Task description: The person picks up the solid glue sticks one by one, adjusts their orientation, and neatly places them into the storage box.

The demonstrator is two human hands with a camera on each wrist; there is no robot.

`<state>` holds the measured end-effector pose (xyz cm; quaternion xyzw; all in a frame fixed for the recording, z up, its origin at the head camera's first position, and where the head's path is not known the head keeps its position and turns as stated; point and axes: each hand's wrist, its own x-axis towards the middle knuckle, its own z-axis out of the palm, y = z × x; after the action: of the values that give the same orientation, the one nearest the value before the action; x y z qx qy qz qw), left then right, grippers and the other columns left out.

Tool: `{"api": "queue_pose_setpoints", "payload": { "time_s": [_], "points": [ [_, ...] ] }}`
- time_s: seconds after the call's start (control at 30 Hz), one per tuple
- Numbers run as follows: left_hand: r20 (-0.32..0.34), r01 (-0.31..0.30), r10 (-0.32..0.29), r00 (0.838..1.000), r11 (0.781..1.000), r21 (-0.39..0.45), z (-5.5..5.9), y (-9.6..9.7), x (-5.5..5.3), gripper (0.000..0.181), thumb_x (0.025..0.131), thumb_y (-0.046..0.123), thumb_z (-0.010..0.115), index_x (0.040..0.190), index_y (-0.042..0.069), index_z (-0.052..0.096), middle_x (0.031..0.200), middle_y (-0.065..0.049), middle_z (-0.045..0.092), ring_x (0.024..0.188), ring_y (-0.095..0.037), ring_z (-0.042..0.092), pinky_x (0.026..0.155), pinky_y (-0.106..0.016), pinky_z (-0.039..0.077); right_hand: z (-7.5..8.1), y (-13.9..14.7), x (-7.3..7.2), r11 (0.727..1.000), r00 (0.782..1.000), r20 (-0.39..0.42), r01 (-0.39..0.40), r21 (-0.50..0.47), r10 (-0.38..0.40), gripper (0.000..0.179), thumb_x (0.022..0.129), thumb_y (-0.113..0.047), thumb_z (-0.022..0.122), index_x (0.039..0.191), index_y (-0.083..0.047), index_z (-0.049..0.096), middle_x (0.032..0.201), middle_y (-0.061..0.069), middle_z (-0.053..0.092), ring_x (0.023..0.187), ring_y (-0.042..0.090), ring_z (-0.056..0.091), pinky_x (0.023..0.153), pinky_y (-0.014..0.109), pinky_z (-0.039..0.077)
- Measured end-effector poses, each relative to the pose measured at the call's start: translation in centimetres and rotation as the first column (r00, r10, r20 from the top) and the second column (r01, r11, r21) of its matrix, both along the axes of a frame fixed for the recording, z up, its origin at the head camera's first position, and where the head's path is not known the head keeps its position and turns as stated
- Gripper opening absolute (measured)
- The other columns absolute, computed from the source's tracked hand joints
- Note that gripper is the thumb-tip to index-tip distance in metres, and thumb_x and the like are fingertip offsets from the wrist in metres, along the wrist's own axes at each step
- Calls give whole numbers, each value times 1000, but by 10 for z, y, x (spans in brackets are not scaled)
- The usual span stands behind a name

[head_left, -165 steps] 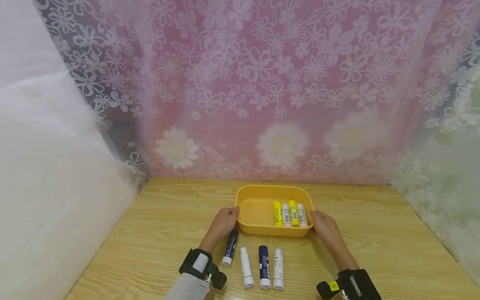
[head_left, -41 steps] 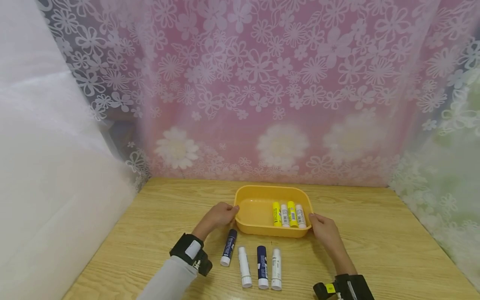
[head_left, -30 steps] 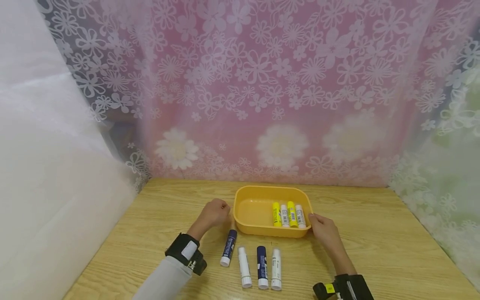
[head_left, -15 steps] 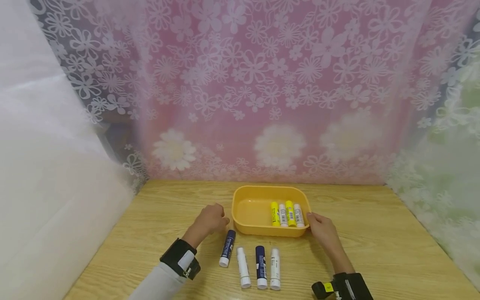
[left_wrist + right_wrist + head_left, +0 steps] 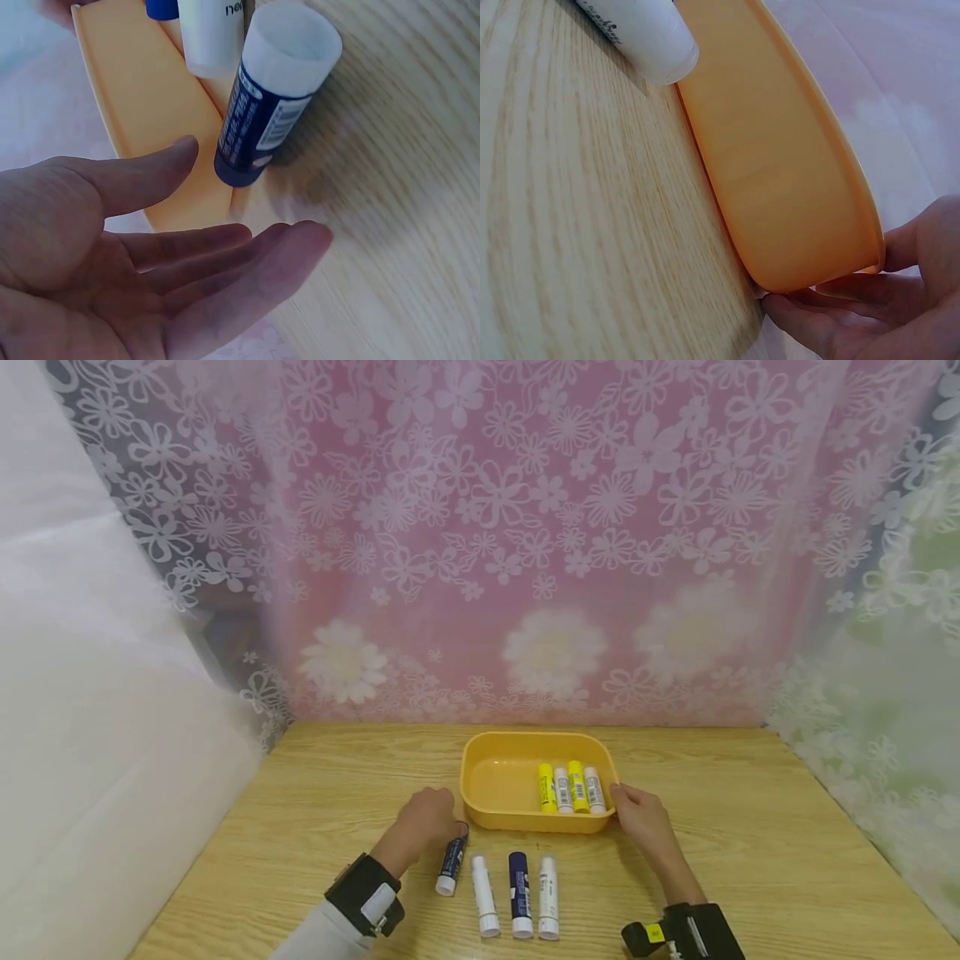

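My left hand (image 5: 423, 821) is over the cap end of a dark blue glue stick (image 5: 452, 862) lying left of the tray. In the left wrist view the thumb and straight fingers of the hand (image 5: 142, 262) stand apart, and the glue stick (image 5: 262, 112) lies beyond their gap, apparently untouched. With thumb and fingers, my right hand (image 5: 643, 818) grips the right edge of a yellow plastic tray (image 5: 532, 821). The right wrist view shows the fingers (image 5: 802, 319) at the tray's corner (image 5: 802, 262). Inside the tray, yellow (image 5: 547, 787) and white (image 5: 594, 790) glue sticks lie side by side.
In front of the tray lie a white glue stick (image 5: 485, 897), another dark blue one (image 5: 520, 895) and a second white one (image 5: 548, 898), roughly parallel. The wooden table (image 5: 750, 827) meets a pink flowered curtain (image 5: 555, 527) behind the tray.
My left hand has let go of the tray's left edge and come nearer to me, over the leftmost dark blue glue stick. My right hand keeps its grip on the tray.
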<state>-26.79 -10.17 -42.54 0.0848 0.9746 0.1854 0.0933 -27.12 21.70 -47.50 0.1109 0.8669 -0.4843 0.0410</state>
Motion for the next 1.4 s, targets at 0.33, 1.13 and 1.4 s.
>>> {"api": "queue_pose_setpoints", "payload": {
  "time_s": [0.33,1.13,1.4],
  "points": [
    [23,17,-16,1000,998,-63,-5,7,6,23,86,17,80,85,4,60,72,-5,52,62,-18,50,55,-28,38,-1,0,0,1000,1000,-5,4,-1,-4,65,109,-42,35,151,7,37,155,30,38,146,48,31,115,59,31],
    [85,-19,17,996,1000,20,-13,8,8,21,85,9,79,85,2,59,71,-10,56,56,-21,57,47,-30,49,-2,0,-1,1000,1000,-12,-3,7,3,65,109,-43,34,152,5,37,156,29,37,147,48,30,116,59,30],
    [50,10,-10,999,1000,4,-15,8,8,22,83,6,78,81,2,57,69,-9,55,55,-19,56,48,-28,48,-4,0,-1,1000,1000,-17,-1,14,2,64,109,-43,34,152,5,37,155,29,38,147,48,30,116,59,31]
  ]
}}
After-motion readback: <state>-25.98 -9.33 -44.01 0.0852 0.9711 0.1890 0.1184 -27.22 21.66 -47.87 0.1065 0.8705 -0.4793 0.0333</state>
